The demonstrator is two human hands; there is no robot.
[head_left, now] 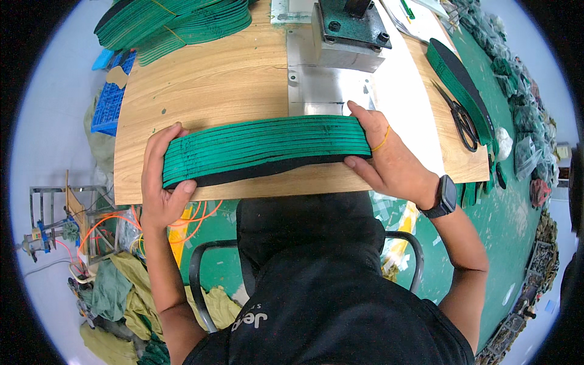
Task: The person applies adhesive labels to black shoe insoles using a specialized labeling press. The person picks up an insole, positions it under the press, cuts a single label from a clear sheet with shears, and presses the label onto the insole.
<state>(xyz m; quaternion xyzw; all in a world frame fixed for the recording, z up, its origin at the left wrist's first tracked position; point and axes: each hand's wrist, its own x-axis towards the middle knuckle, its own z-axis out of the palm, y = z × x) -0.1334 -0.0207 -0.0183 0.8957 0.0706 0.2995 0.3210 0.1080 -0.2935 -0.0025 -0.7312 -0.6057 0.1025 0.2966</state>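
Between my two hands lies a stack of long green foam strips (267,146) with a black layer along its near side. My left hand (163,170) wraps round the stack's left end, thumb in front and fingers behind. At the right end, my right hand (386,152) grips it the same way, with a yellow rubber band (382,139) looped at the base of its fingers. The stack is over the near part of the wooden table (225,85); whether it rests on the wood I cannot tell.
Behind the stack stands a metal press (350,36) on a steel plate (328,85). More banded green strips (194,27) lie far left, beside a blue crate (109,100). Black scissors (463,125) and a curved green strip (465,85) are at the right edge. Orange hoses (198,222) hang below left.
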